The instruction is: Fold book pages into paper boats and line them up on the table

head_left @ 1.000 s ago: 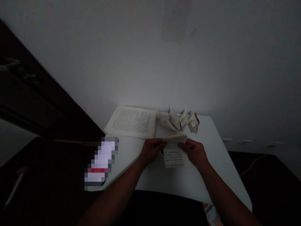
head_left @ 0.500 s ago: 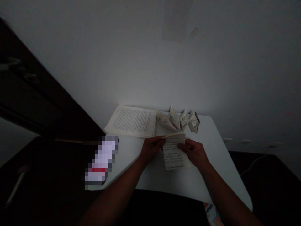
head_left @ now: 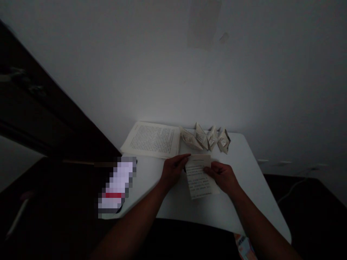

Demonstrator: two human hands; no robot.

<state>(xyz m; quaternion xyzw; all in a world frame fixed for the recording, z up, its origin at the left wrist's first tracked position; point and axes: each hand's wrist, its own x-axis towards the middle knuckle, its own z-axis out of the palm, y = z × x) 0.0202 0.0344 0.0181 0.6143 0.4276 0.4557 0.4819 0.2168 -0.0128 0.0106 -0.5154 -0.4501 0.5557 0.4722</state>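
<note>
A printed sheet of paper, seemingly folded, hangs upright between my hands above the white table. My left hand is closed on its upper left edge, with the index finger stretched along the top corner. On the right edge, my right hand pinches the sheet between thumb and fingers. Just beyond the sheet stand several folded paper boats in a row. The far side of the sheet is hidden from me.
A stack of printed pages lies at the table's back left. A pixelated phone-like object is at the left edge. Behind the table rises a pale wall; a dark door stands left. A white cable hangs at right.
The sheet has shifted slightly left and down and tilted a little. My left index finger has straightened along its top corner; my right hand has moved slightly left with it.
</note>
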